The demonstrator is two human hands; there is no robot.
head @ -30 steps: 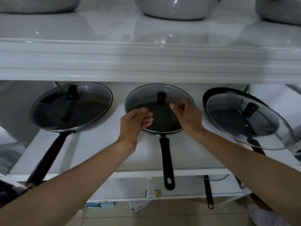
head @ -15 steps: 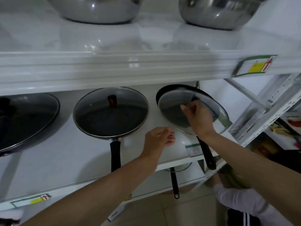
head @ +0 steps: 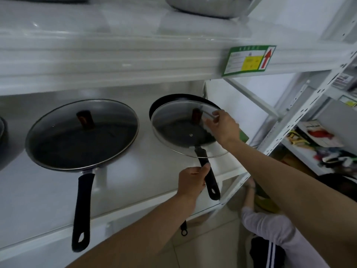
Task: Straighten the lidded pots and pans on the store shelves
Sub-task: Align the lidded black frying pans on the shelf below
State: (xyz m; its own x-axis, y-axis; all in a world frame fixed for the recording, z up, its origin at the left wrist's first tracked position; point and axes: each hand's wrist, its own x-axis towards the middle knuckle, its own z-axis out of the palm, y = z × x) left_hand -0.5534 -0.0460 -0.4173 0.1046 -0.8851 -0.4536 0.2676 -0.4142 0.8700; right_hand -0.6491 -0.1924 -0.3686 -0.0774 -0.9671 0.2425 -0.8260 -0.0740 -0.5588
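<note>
Two black frying pans stand on the white middle shelf (head: 48, 200). The left pan (head: 82, 135) has its glass lid seated square, and its black handle hangs over the shelf's front edge. The right pan (head: 170, 101) carries a glass lid (head: 179, 132) that sits skewed, slid toward me past the pan's rim. My right hand (head: 222, 126) grips that lid at its right edge, beside the dark knob (head: 196, 114). My left hand (head: 193, 180) is closed around the right pan's black handle (head: 210, 180).
The upper shelf (head: 116, 60) overhangs close above, with a steel pot (head: 208, 5) on it and a green price tag (head: 249, 59) on its edge. A white slotted upright (head: 301, 113) borders the right. A person in white sleeves crouches on the floor (head: 270, 225) at lower right.
The view swung right, past the middle pan. My left hand moved from the bare shelf onto the right pan's handle. My right hand shifted to the lid's right edge.
</note>
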